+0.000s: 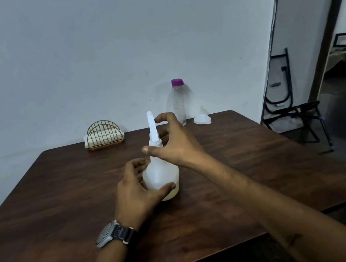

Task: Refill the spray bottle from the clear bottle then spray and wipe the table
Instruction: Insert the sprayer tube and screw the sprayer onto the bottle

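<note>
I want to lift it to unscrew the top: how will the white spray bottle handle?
Probably light: the spray bottle shows liquid only near its base. The broad bottom should resist tipping, though the tall nozzle may catch knocks. Smooth plastic could feel slippery.

table (254, 162) dark wood | on it: spray bottle (161, 174), clear bottle (179, 104), funnel (202, 118), napkin holder (104, 135)

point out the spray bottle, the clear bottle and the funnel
spray bottle (160, 174), head view, on its white body
clear bottle (179, 106), head view, on its see-through side
funnel (202, 120), head view, on its wide cone
</note>
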A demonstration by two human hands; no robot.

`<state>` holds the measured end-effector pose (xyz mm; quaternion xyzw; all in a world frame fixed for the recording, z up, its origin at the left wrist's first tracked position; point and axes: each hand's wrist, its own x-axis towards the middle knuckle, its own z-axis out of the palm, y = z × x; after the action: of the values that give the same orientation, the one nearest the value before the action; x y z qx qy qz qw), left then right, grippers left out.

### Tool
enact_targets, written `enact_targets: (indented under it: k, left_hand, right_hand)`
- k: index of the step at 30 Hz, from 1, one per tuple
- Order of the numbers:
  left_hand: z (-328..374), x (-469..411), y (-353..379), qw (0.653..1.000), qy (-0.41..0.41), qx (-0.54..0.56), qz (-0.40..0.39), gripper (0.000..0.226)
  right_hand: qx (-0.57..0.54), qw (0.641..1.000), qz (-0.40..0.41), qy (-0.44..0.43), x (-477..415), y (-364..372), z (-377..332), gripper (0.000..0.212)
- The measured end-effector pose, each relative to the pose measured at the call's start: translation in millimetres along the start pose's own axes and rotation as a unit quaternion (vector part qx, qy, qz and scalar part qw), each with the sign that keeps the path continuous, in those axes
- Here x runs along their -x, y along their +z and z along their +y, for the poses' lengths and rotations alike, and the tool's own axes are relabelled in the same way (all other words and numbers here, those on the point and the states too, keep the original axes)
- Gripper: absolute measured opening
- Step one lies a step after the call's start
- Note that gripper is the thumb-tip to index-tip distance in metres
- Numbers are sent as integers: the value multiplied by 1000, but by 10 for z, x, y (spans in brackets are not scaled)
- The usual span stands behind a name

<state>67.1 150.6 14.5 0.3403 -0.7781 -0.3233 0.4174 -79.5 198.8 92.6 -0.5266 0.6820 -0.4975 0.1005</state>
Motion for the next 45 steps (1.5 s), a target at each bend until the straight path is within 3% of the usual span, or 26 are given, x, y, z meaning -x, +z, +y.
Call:
enact_targets:
  k: [19,24,27,31,39,45]
  left_hand:
    - [51,10,-10,1000,-7,-16,-2,98]
    - [83,-127,-135,994,-18,-27,-108,127]
    - [49,-162,-96,988,-43,12,-149,131]
    - [-41,-149,-29,990,-58,51,-114,127]
    - [31,-51,76,998,-34,28,-49,111]
    - [112,27,99,999,-35,-6,-26,103]
  right_hand:
    - [-43,998,-18,43,-6,26,-12,80]
    - [-51,996,-59,51,7,-27,21,76]
    - [-46,995,-68,60,39,-13,3,77]
    - [-75,992,-26,96,73,3,-33,75]
    - [-87,989,38,114,136,87,-85,64]
    - [-79,992,68,70,246,149,-60,64]
